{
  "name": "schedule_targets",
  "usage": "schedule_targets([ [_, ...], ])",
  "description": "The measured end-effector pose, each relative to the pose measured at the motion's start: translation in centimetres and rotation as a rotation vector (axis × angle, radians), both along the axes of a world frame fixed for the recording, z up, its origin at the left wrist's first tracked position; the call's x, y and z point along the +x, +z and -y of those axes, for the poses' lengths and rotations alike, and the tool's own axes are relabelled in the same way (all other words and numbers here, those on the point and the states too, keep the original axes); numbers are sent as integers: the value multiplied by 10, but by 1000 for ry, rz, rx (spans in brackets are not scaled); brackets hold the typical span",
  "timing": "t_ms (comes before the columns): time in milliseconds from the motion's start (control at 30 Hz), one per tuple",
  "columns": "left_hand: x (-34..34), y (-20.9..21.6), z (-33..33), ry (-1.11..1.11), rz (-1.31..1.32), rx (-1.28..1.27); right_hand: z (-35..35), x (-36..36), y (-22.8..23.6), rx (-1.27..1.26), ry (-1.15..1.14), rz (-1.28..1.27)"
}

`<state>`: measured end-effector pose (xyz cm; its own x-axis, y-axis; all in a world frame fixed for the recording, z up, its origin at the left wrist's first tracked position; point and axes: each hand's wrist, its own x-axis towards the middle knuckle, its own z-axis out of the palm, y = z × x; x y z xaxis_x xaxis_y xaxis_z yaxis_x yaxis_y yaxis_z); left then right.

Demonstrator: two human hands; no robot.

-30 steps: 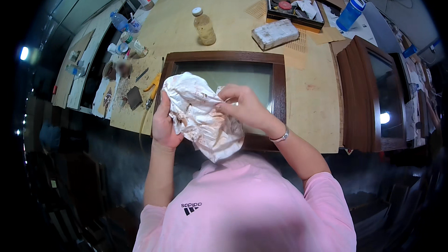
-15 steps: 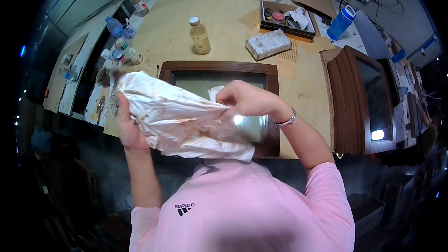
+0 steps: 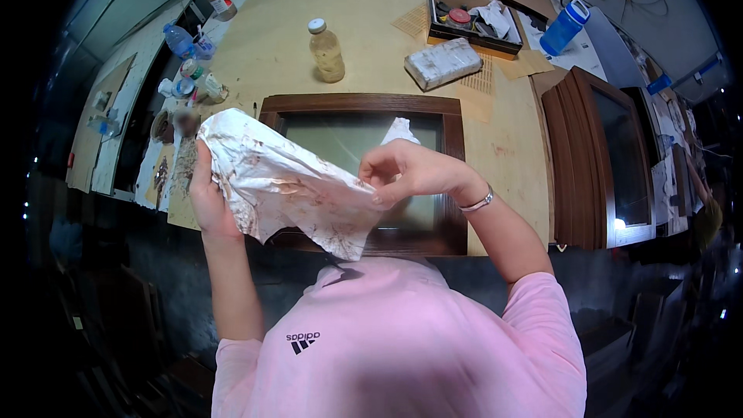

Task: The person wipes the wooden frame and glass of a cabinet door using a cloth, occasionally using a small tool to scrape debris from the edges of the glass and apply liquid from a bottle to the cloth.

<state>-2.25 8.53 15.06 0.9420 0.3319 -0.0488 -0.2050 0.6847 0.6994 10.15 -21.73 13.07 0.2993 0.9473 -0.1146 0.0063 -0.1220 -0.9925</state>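
Head view, looking down: a stained white cloth (image 3: pixel 290 186) stretches between two hands, its long axis slanting from upper left to lower right. The left hand (image 3: pixel 214 201) clasps its left end; the right hand's (image 3: pixel 414 176) grip pinches the other. Neither is nearer. Beneath lies a brown-framed glass panel (image 3: pixel 364 102) on the desk (image 3: pixel 263 54).

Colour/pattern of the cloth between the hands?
The cloth is white with uneven brown stains; best seen in the head view.

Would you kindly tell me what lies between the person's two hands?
In the head view, a stained white cloth spans from left hand to right hand, partly hiding the brown-framed panel.
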Motion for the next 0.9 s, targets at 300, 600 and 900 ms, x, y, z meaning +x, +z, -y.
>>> schedule_targets([
  [300,3,-3,-20,48,-173,16,-3,-9,-31,125,-204,-185],
  [600,-24,-33,-26,589,-258,1845,-15,-11,-44,346,-336,-735],
  [900,-1,-46,67,-303,72,1101,-38,-9,-36,476,-377,-870],
])
